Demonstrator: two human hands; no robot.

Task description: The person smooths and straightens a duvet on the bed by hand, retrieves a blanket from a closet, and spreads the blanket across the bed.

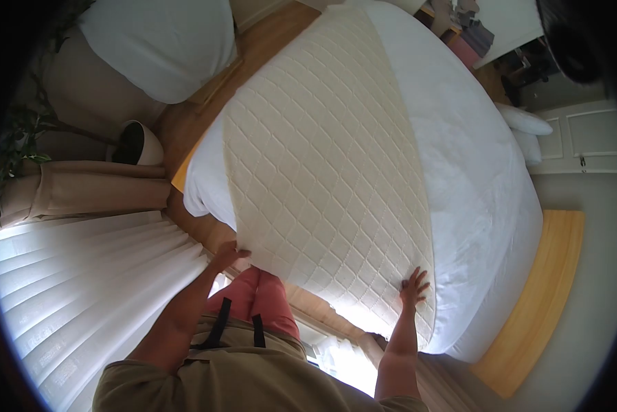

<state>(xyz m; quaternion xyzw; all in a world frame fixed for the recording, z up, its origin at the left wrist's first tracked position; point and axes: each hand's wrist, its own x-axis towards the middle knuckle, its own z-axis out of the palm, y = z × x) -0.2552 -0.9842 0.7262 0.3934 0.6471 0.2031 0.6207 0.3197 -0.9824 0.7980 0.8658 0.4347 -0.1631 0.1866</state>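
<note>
A cream throw blanket (315, 151) with a raised diamond pattern lies across the bed, over a white duvet (459, 151). My left hand (231, 256) is at the near left corner of the blanket, its fingers closed on the edge. On the right, my right hand (414, 287) rests flat on the blanket close to its right border, fingers spread. The blanket looks mostly smooth, and its near edge hangs over the side of the bed in front of me.
A wooden headboard (535, 302) stands at the right. White sheer curtains (95, 288) hang at the left, below a potted plant (142, 143). A white-covered piece of furniture (164, 48) is at the upper left. Pillows (524, 122) show at the bed's far right side.
</note>
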